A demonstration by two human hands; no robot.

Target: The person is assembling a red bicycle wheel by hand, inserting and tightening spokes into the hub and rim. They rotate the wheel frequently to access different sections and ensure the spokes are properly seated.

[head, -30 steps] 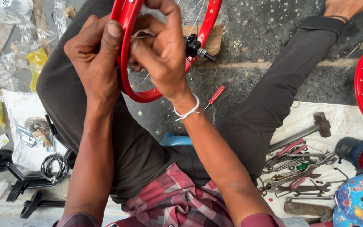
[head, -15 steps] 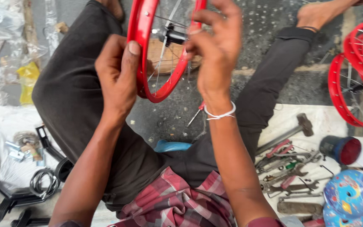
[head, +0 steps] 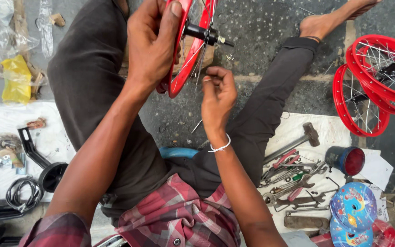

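Note:
I sit on the ground with a small red bicycle wheel (head: pixel 189 50) upright between my legs. My left hand (head: pixel 154 43) grips its red rim from the left, thumb over the top edge. The black hub and axle (head: pixel 205 34) stick out to the right. My right hand (head: pixel 219 93) is below the hub, fingertips pinched together on a thin spoke (head: pixel 201 68) near the rim. A white band circles my right wrist.
Two more red spoked wheels (head: pixel 373 82) lie at the right. On a white sheet: a hammer (head: pixel 298 139), pliers and spanners (head: pixel 293 180), a red tin (head: pixel 346 160), colourful discs (head: pixel 353 206). Black brackets, a small wheel (head: pixel 51 176) and a yellow bag (head: pixel 17 77) lie left.
The wheel has turned edge-on and shifted right. My right hand came off the rim's right side and dropped below the hub to pinch a spoke; my left hand stayed on the rim.

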